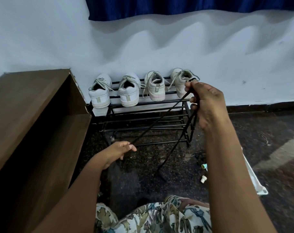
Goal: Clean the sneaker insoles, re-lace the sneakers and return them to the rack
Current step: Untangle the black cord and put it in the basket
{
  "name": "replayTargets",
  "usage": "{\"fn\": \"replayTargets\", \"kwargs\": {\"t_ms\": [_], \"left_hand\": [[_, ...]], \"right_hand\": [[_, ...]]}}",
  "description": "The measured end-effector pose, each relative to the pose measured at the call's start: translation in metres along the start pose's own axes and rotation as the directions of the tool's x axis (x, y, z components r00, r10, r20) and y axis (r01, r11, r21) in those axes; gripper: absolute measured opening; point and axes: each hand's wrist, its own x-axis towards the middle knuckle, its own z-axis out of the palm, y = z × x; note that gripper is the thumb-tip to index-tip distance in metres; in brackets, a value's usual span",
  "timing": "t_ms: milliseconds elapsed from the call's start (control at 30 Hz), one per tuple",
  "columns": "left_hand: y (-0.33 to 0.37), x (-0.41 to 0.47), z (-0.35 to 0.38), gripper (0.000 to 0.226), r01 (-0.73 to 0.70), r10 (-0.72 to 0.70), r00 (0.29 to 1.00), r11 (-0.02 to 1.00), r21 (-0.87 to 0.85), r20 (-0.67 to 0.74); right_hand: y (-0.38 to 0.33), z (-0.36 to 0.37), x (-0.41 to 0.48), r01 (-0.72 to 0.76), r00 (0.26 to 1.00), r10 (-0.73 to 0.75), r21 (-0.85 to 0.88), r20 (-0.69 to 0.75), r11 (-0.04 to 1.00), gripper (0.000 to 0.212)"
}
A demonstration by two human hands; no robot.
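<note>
A black shoelace (pixel 157 119) is stretched taut between my two hands above the dark floor. My right hand (pixel 205 101) is raised in front of the rack and grips the lace's looped upper part, and a loose end hangs down to the floor. Lower down, my left hand (pixel 120 149) pinches the other end between thumb and fingers. Several white sneakers (pixel 128 91) stand heels toward me on the top shelf of the black metal rack (pixel 143 113), with pale laces in them.
A brown wooden cabinet (pixel 33 115) stands at the left, touching the rack. A white tray edge (pixel 253 175) and small bottles (pixel 203 172) lie on the floor at the right, partly hidden by my right arm. My patterned trousers (pixel 151 216) fill the bottom.
</note>
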Motion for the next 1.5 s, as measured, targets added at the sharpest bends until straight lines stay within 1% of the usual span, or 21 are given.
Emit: {"fn": "replayTargets", "kwargs": {"t_ms": [67, 133, 267, 333, 433, 567, 633, 733, 833, 900, 967, 1033, 1067, 1100, 1167, 1200, 1233, 1267, 1333, 1400, 1500], "left_hand": [[0.005, 0.001, 0.007, 0.026, 0.042, -0.038, 0.998, 0.996, 0.078, -0.053], [0.019, 0.004, 0.024, 0.019, -0.042, 0.044, 0.995, 0.999, 0.016, -0.086], [0.057, 0.007, 0.071, 0.043, -0.242, 0.231, 0.970, 0.954, -0.175, -0.080], [0.071, 0.005, 0.087, 0.034, -0.303, 0.297, 0.953, 0.929, -0.211, -0.062], [0.089, -0.013, 0.097, 0.012, -0.298, 0.316, 0.948, 0.922, -0.247, 0.036], [0.094, -0.022, 0.085, 0.021, -0.287, 0.307, 0.950, 0.931, -0.227, 0.060], [0.089, -0.020, 0.071, 0.031, -0.230, 0.241, 0.968, 0.963, -0.138, 0.072], [0.073, -0.019, 0.045, 0.038, -0.122, 0.109, 0.984, 0.989, 0.087, 0.143], [0.064, -0.021, 0.024, 0.041, -0.034, 0.020, 0.989, 0.995, 0.097, 0.144], [0.068, -0.027, 0.013, 0.043, -0.043, 0.041, 0.994, 0.999, 0.020, 0.101], [0.078, -0.034, 0.006, 0.044, -0.093, 0.093, 0.994, 0.996, -0.009, 0.061], [0.089, -0.038, 0.001, 0.046, -0.138, 0.138, 0.990, 0.990, 0.008, 0.030], [0.094, -0.039, 0.000, 0.047, -0.154, 0.154, 0.988, 0.987, 0.034, 0.014], [0.097, -0.037, -0.001, 0.047, -0.167, 0.167, 0.986, 0.983, 0.071, 0.002], [0.101, -0.032, 0.001, 0.045, -0.175, 0.177, 0.984, 0.977, 0.123, -0.008], [0.102, -0.029, 0.003, 0.043, -0.169, 0.170, 0.985, 0.978, 0.123, 0.004], [0.103, -0.027, 0.006, 0.041, -0.164, 0.162, 0.986, 0.980, 0.113, 0.027], [0.104, -0.025, 0.009, 0.038, -0.158, 0.154, 0.987, 0.983, 0.099, 0.049], [0.107, -0.024, 0.013, 0.036, -0.151, 0.148, 0.988, 0.986, 0.065, 0.051], [0.108, -0.026, 0.012, 0.036, -0.165, 0.164, 0.986, 0.984, 0.072, 0.021], [0.097, -0.026, 0.000, 0.035, -0.182, 0.189, 0.981, 0.972, 0.146, -0.033]], "right_hand": [[0.000, 0.003, -0.001, 0.000, 1.000, -0.001, 0.036, 0.029, 0.999, 0.021], [0.001, 0.012, -0.005, -0.017, 0.997, 0.011, 0.070, 0.075, 0.997, 0.021], [0.007, 0.039, -0.017, -0.084, 0.976, 0.067, 0.074, 0.207, 0.994, 0.020], [0.008, 0.049, -0.022, -0.111, 0.954, 0.086, 0.074, 0.288, 0.991, 0.019], [0.005, 0.053, -0.021, -0.125, 0.941, 0.078, 0.125, 0.329, 0.984, 0.018], [-0.004, 0.036, -0.010, -0.100, 0.970, 0.044, 0.229, 0.239, 0.968, 0.023], [-0.006, 0.022, 0.000, -0.070, 0.985, 0.031, 0.227, 0.169, 0.971, 0.022], [-0.006, 0.000, 0.013, -0.013, 0.999, 0.011, 0.058, 0.036, 0.998, 0.033], [0.010, -0.022, 0.026, -0.005, 0.991, -0.020, -0.191, -0.129, 0.982, 0.041], [0.027, -0.030, 0.033, -0.066, 0.988, 0.008, -0.369, -0.157, 0.927, 0.037], [0.048, -0.034, 0.039, -0.175, 0.981, 0.114, -0.471, -0.156, 0.865, 0.044], [0.063, -0.027, 0.034, -0.238, 0.971, 0.214, -0.531, -0.107, 0.813, 0.025], [0.067, -0.022, 0.028, -0.220, 0.971, 0.232, -0.631, -0.065, 0.744, 0.009], [0.071, -0.018, 0.024, -0.160, 0.972, 0.234, -0.774, -0.017, 0.612, 0.008], [0.075, -0.007, 0.012, -0.023, 0.968, 0.246, -0.954, 0.054, 0.298, 0.026], [0.074, 0.001, 0.005, 0.053, 0.965, 0.236, -0.964, 0.116, 0.259, 0.028], [0.076, 0.008, 0.001, 0.126, 0.945, 0.245, -0.935, 0.215, 0.332, 0.027], [0.079, 0.016, -0.002, 0.173, 0.904, 0.266, -0.854, 0.336, 0.491, 0.026], [0.079, 0.027, -0.012, 0.071, 0.787, 0.349, -0.637, 0.508, 0.767, 0.029], [0.080, 0.030, -0.015, -0.039, 0.736, 0.385, -0.533, 0.557, 0.845, 0.025], [0.082, 0.026, -0.012, -0.027, 0.820, 0.297, -0.486, 0.489, 0.874, 0.011]]}}
